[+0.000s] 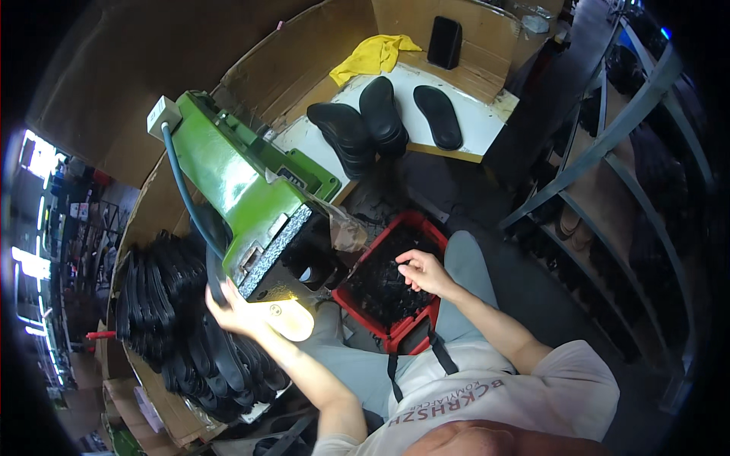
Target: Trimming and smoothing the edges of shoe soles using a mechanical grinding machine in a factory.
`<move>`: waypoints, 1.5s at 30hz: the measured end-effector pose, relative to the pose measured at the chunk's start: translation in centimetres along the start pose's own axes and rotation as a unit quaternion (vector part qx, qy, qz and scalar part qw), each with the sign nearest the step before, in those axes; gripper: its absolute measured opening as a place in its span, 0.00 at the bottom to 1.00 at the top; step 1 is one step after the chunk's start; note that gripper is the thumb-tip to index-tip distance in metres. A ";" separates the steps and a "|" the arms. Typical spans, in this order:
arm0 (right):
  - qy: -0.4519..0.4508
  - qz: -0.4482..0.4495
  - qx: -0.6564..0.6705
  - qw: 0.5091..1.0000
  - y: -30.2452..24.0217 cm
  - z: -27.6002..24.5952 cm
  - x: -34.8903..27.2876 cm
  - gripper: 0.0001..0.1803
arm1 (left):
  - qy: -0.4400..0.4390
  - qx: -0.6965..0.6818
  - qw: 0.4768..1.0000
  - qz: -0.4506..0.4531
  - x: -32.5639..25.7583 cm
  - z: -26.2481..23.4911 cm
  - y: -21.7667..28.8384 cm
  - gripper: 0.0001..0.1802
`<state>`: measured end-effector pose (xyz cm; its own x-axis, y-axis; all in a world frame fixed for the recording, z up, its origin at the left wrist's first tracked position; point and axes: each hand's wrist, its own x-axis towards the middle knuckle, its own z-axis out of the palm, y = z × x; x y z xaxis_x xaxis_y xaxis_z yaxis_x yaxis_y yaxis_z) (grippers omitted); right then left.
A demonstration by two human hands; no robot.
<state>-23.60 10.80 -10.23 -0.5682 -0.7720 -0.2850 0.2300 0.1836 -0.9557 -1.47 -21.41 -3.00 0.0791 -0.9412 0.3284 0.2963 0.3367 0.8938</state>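
My left hand (234,313) is beside the front of a green machine (236,178), its thumb and fingers closed around the lower end of a black shoe sole (216,262). Part of that sole is hidden by the machine. Next to this hand, a brightly lit, pale rounded piece (287,319) shows under the machine's front edge. Over a red bin (435,228) of black scraps, my right hand (423,272) has its fingers curled together. Whatever they may pinch is too small to make out.
Many black soles (163,296) are piled at the left. A white table (483,125) carries stacked soles (382,114), a single sole (439,116) and a yellow cloth (372,57). A dark phone-like slab (445,42) leans on cardboard. Metal racks (601,163) stand at the right.
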 end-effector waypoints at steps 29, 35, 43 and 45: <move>-0.043 0.078 0.266 0.960 -1.1 3.1 -10.0 0.22 | -0.327 0.174 0.914 -0.166 -19.8 11.9 6.9 0.13; -0.057 0.071 0.250 0.964 -2.0 0.5 -10.4 0.25 | -0.282 0.111 0.935 -0.185 -21.6 11.0 7.5 0.06; 0.050 -0.033 0.198 0.978 -4.3 -4.7 -9.2 0.17 | -0.238 0.062 0.951 -0.189 -22.5 9.8 6.4 0.05; -0.008 -0.073 0.163 0.984 -5.1 -6.8 -7.4 0.12 | -0.223 0.041 0.958 -0.177 -22.6 9.7 6.5 0.05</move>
<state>-25.96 19.71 -3.74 -0.6018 -0.7859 -0.1422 0.3895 -0.1334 -0.9113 -10.58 2.31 -1.68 -0.4321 -0.8980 0.0827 0.1523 0.0177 0.9882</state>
